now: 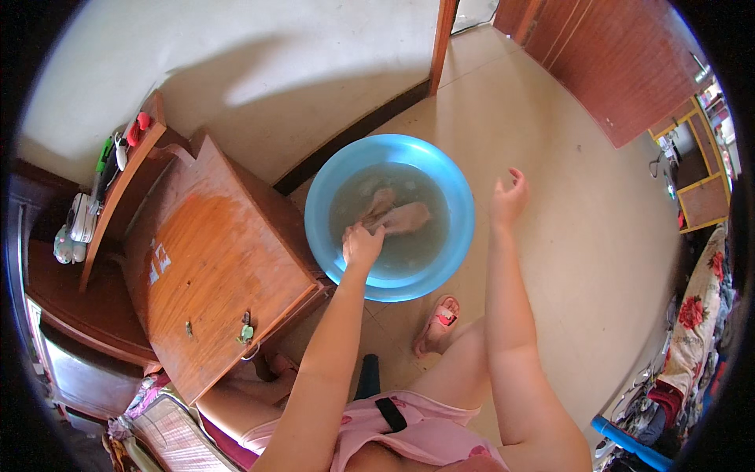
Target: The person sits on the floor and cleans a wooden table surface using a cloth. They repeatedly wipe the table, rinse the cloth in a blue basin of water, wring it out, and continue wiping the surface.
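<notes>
A round blue plastic basin [462, 206] of cloudy water [407, 253] stands on the floor. My left hand [361, 245] is over the basin's near left part, its fingers closed on a wet, light brownish cloth [407, 218] that lies partly under the water. To the right of the basin, my right hand [510, 197] is held in the air, fingers loosely curled and apart, with nothing in it. The cloth's exact kind cannot be told.
At left is a wooden desk [224, 253] with a raised shelf [127, 171] holding small items. A slippered foot [439, 324] rests below the basin. A wooden door [619, 71] stands at upper right. Fabrics, including a floral cloth [696, 318], are piled at right.
</notes>
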Demonstrator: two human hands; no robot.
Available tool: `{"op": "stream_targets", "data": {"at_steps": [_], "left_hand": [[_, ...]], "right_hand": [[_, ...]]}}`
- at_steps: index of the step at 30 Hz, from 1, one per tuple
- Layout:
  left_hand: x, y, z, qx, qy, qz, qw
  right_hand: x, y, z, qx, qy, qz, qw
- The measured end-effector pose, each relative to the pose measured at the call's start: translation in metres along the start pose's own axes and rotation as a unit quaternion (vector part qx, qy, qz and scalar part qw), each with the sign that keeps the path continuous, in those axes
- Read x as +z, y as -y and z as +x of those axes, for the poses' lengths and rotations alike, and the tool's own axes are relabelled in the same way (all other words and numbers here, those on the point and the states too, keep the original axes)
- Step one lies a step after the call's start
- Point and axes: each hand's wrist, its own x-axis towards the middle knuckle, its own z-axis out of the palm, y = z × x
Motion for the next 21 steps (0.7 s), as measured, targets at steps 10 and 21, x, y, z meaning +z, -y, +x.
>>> {"op": "stream_targets", "data": {"at_steps": [10, 21], "left_hand": [[0.014, 0.02, 0.009, -0.086, 0.001, -0.166, 0.982], [-0.008, -0.006, -0.018, -0.205, 0.006, -0.567, 0.798]], "right_hand": [[0.048, 0.078, -0.112, -0.305, 0.448, -0.001, 0.84], [0.086, 0.082, -0.173, -0.328, 0.419, -0.291, 0.795]]}}
